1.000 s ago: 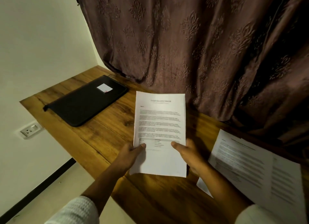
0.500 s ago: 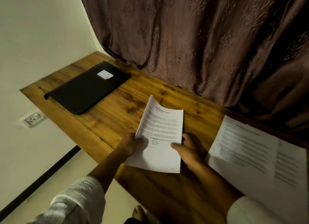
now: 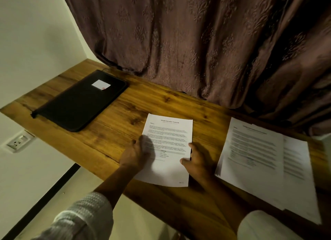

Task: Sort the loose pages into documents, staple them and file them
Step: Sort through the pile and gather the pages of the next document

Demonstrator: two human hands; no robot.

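- The page (image 3: 169, 137) sat mid-counter (image 3: 116, 132). Its long axis ran from 6 to 12 o'clock, with the heading at the 12 end. I could not tell whether it lay fully flat.
- The left hand (image 3: 134, 155) held its 9 o'clock edge. The right hand (image 3: 197, 162) pinched the 3 o'clock edge with the thumb on top, so the fingers (image 3: 190, 146) of both hands were closed on the paper.
- The stack of pages (image 3: 259, 159) lay at 3 o'clock, just beside the right hand and apart from the held page, so that hand was the nearer.
- The black folder (image 3: 80, 100) lay closed and well apart at 10 o'clock, on the left hand's side.
- This looked like sorting. The next move likely turned on whether this sheet belonged rightward with the stack or stayed as its own pile.
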